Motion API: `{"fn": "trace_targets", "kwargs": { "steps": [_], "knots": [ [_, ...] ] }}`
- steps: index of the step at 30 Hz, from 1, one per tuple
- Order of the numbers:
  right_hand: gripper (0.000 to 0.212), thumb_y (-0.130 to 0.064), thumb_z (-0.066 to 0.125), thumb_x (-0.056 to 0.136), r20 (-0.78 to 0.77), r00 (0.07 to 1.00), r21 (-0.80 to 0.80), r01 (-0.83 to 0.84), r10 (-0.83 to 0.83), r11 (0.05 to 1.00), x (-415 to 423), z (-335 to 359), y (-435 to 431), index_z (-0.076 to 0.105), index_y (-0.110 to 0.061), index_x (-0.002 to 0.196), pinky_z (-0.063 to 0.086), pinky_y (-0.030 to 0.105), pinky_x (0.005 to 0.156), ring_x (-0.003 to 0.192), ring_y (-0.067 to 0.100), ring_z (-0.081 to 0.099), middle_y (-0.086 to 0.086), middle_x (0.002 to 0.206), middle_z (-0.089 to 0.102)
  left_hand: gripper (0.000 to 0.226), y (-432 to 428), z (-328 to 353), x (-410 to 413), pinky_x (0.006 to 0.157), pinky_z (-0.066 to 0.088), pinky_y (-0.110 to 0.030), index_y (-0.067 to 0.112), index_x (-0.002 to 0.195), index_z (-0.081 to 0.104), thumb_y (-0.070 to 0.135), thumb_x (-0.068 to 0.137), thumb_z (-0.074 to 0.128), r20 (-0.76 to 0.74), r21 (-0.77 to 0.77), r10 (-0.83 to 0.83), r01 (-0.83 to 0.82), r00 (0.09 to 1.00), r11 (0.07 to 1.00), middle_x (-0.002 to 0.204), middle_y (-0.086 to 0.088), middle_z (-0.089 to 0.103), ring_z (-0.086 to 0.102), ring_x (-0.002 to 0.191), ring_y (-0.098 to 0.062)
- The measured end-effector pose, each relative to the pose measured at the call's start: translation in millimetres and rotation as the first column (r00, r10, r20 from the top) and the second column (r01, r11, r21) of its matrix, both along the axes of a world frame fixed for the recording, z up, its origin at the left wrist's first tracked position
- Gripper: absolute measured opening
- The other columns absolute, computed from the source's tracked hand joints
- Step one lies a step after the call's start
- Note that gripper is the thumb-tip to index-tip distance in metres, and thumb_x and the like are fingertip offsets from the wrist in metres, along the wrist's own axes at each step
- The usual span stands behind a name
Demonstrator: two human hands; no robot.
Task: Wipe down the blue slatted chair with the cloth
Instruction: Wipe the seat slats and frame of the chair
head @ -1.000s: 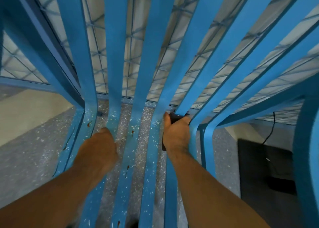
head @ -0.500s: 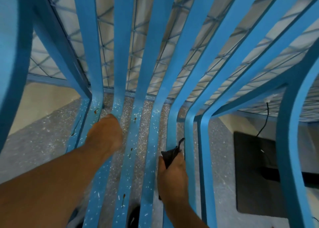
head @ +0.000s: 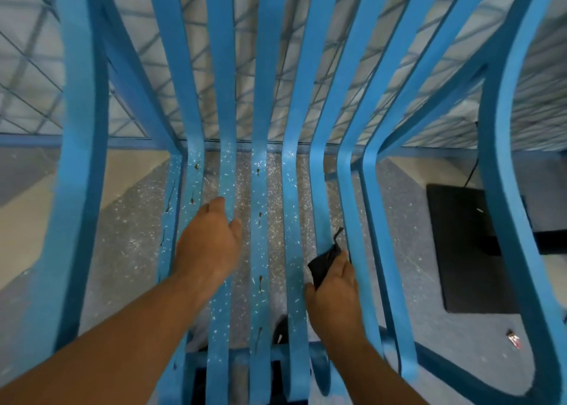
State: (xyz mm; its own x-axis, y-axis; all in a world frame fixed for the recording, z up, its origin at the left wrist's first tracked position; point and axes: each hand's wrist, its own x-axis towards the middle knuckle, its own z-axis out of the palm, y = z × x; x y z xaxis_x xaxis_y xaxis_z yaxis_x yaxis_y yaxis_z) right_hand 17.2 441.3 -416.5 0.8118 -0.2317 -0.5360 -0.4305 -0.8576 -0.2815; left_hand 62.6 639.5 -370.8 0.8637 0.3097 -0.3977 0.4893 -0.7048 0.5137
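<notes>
The right hand [head: 336, 294] has its fingers [head: 343, 266] curled tight around a small, crumpled black cloth [head: 322, 265], pressing it against a smooth seat slat of the blue chair [head: 260, 98] that fills the view. The left hand [head: 208, 245] rests on a slat further left, fingers together and bent over its edge. The curved painted slats carry pale flecks and small brown drips, above a speckled grey floor [head: 122, 236].

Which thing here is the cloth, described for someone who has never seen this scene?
Start at the blue slatted chair that fills the view and follow its seat slats toward the right side. There the right hand presses a small black cloth against a slat. It is the only dark, crumpled thing on the pale blue slats.
</notes>
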Motion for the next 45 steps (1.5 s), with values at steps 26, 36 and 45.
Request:
{"fn": "trace_targets", "kwargs": {
  "steps": [26, 36, 45],
  "knots": [
    [0.029, -0.006, 0.05, 0.098, -0.092, 0.917, 0.342, 0.394, -0.387, 0.853, -77.5, 68.8, -38.5, 0.063, -0.024, 0.118, 0.046, 0.022, 0.056, 0.08, 0.014, 0.06, -0.001, 0.091, 0.064, 0.072, -0.2, -6.9, -135.2, 0.091, 0.05, -0.047, 0.009, 0.14, 0.037, 0.04, 0.084, 0.071, -0.122, -0.009, 0.31, -0.313, 0.943, 0.95, 0.135, -0.014, 0.046, 0.053, 0.113, -0.035],
    [0.051, -0.004, 0.046, 0.097, 0.072, 0.958, 0.231, 0.256, -0.279, 0.939, -93.8, 43.0, 21.8, 0.038, -0.02, 0.145, 0.048, 0.043, 0.103, 0.12, 0.022, 0.053, 0.005, 0.131, 0.056, 0.062, 2.4, -22.6, -147.6, 0.067, 0.048, -0.036, 0.009, 0.139, 0.037, 0.041, 0.09, 0.062, -0.204, -0.064, 0.42, -0.44, 0.884, 0.896, 0.111, -0.012, 0.063, 0.061, 0.088, -0.033],
    [0.069, -0.051, 0.024, 0.101, 0.024, 0.999, 0.144, 0.03, -0.034, 0.989, -104.0, 16.4, 43.9, 0.007, -0.015, 0.158, 0.009, 0.035, 0.121, 0.149, 0.024, 0.01, 0.007, 0.165, 0.008, 0.063, 7.1, -11.0, -141.4, 0.085, 0.045, -0.039, 0.012, 0.153, 0.017, 0.037, 0.101, 0.044, -0.033, -0.173, 0.415, -0.414, 0.909, 0.893, 0.135, -0.004, 0.05, 0.056, 0.11, -0.029]
  ]
}}
